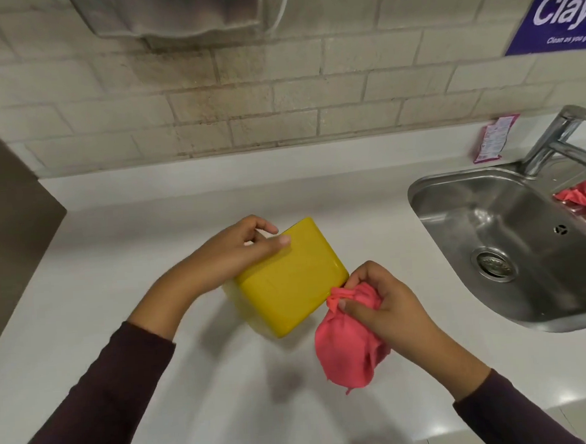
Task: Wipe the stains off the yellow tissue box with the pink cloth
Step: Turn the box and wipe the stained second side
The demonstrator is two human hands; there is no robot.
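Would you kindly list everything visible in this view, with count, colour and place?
tissue box: one, yellow, tilted, centre of the counter area
pink cloth: one, pink, bunched, at the box's near right corner
second cloth: one, pink-red, sink's right edge
sink: one, steel, right
tap: one, chrome, behind the sink
packet: one, pink, against the wall, left of the tap
sign: one, purple, top right
metal unit: one, grey, wall, top
counter: one, white
left hand: grips the box's far end
right hand: grips the pink cloth
sleeves: two, dark maroon
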